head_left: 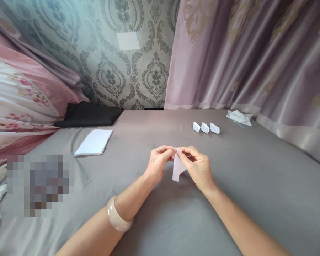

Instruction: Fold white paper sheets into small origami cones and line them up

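My left hand and my right hand meet above a grey sheet. Both pinch the top of a small folded strip of white paper, which hangs down between them. The fingers of each hand are closed on the paper's upper edge. A pale bangle sits on my left wrist.
Three small folded white paper pieces lie in a row beyond my hands. A stack of white sheets lies to the left, a black cloth behind it. Crumpled white paper rests by the curtain. Floral bedding is at left.
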Demonstrator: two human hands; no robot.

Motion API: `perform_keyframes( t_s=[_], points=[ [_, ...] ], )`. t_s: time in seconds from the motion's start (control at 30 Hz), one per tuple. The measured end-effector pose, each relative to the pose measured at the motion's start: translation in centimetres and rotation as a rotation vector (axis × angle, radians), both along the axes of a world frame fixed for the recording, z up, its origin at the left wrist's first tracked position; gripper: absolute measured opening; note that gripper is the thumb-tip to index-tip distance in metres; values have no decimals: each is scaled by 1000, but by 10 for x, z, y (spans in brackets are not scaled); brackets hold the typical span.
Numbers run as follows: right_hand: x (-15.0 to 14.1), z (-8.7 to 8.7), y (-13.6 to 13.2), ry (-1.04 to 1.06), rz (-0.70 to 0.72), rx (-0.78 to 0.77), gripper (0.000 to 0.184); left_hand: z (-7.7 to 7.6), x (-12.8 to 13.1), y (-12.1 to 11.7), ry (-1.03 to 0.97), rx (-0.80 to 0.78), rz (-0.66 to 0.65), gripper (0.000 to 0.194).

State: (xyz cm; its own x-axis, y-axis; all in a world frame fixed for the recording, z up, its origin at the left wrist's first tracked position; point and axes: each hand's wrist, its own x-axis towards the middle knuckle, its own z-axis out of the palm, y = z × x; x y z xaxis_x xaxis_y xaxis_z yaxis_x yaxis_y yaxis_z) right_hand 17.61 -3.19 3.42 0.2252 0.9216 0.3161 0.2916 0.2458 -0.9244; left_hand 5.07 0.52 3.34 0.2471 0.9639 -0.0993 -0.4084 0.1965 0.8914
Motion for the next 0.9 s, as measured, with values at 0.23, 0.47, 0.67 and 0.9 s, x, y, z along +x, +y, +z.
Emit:
perform_keyframes(
  t_s=[0.23, 0.47, 0.67, 0.9],
  points=[
    [-3, -3, -3, -183, -49, 172, 13, 2, -2, 1, 8, -30, -17, 10],
    [3, -8, -3, -579, -67, 432, 23, -3, -6, 6, 10, -52, -63, 7],
    [4, -9, -6, -867, -75, 439, 29, -8, -10, 11, 15, -67, -152, 13],
    [0, -6, -11, -1218, -63, 390, 36, -14, -11, 15, 7, -111, -194, 13]
  ],
)
